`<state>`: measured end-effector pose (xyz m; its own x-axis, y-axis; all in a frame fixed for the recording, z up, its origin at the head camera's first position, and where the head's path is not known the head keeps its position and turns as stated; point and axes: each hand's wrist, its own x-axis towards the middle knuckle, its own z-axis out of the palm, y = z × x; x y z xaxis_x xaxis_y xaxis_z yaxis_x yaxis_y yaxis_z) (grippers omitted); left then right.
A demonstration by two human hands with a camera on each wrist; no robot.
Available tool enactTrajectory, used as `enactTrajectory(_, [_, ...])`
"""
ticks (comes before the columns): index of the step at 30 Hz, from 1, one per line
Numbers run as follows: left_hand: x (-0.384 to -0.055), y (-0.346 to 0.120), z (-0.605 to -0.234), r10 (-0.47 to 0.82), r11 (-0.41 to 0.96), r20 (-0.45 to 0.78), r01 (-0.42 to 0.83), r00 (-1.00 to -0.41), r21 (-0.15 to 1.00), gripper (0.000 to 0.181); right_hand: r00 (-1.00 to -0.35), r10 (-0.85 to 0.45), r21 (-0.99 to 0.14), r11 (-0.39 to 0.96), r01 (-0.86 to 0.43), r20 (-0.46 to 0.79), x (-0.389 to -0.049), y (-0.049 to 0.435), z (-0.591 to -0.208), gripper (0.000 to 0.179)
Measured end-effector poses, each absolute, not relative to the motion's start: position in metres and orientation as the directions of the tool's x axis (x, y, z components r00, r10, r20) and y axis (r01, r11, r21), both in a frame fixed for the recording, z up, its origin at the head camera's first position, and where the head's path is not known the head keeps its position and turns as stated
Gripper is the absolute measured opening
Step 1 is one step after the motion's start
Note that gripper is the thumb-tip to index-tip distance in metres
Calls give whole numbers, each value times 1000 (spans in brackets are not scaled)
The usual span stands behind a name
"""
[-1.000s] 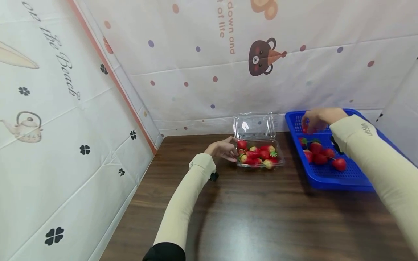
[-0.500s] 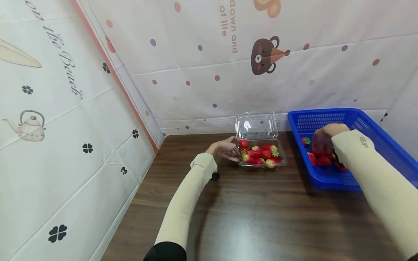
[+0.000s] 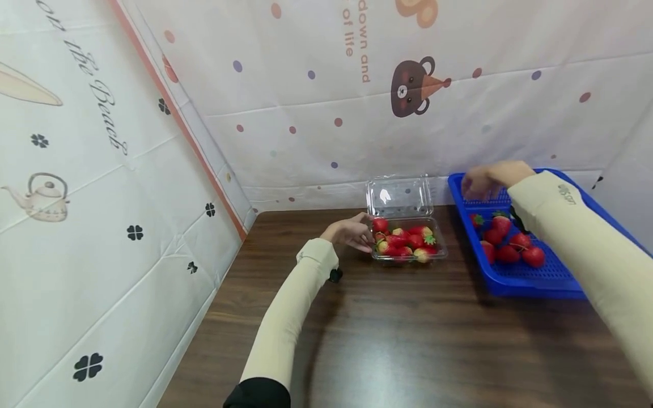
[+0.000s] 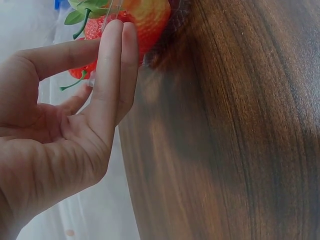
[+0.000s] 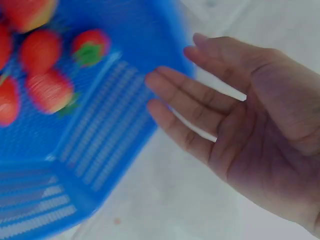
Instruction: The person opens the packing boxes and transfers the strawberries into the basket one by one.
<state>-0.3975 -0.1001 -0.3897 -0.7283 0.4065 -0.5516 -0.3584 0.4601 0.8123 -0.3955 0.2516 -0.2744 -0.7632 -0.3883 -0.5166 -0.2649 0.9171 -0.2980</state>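
Several red strawberries fill a clear plastic clamshell box, whose lid stands raised at the back. Against the box's left side rests my left hand, its fingers mostly straight. In the left wrist view, fingertips touch the box wall beside the strawberries. My right hand is raised over the back left rim of a blue plastic basket. The right wrist view shows that hand's palm bare and fingers loosely extended. More strawberries lie inside the basket.
A dark wooden table carries the box and the basket, with a gap between them. Printed white sheets hang behind and along the left side. The basket stands close to the back sheet.
My right hand dipped among the basket's strawberries, then rose back left with nothing in it. One it seemed to hold earlier now appears to lie with the others. My left hand stays put.
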Motion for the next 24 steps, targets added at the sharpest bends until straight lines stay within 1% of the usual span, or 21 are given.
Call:
enactTrajectory(1, [-398,-100,-389,404,461,-552,-359,-729,811,71,-750,-423,-298,904,-308,-509,-400,243,-270,38])
enactTrajectory(4, [-398,-102,-388,396,466,-551,-356,-735,810,72,-757,-465,-288,884,-369,-459,-404,217,-263,36])
enactTrajectory(8, [-397,-103,-388,393,472,-553,-354,-735,807,72,-759,-501,-264,865,-427,-416,-406,183,-274,35])
enactTrajectory(12, [-397,-102,-390,392,469,-557,-362,-733,806,71,-733,-499,-273,866,-418,-462,-405,158,-294,34])
enactTrajectory(14, [-397,-101,-391,392,468,-556,-361,-733,807,71,-729,-470,-272,883,-383,-497,-402,151,-302,33])
enactTrajectory(16, [-397,-100,-391,393,466,-554,-361,-734,808,71,-733,-437,-254,900,-355,-522,-399,146,-310,29])
enactTrajectory(20, [-396,-99,-391,397,470,-560,-363,-727,804,71,-731,-410,-207,911,-356,-546,-394,141,-322,18])
enactTrajectory(24, [-396,-98,-390,402,477,-565,-361,-721,801,71,-741,-392,-111,910,-400,-545,-392,132,-327,4])
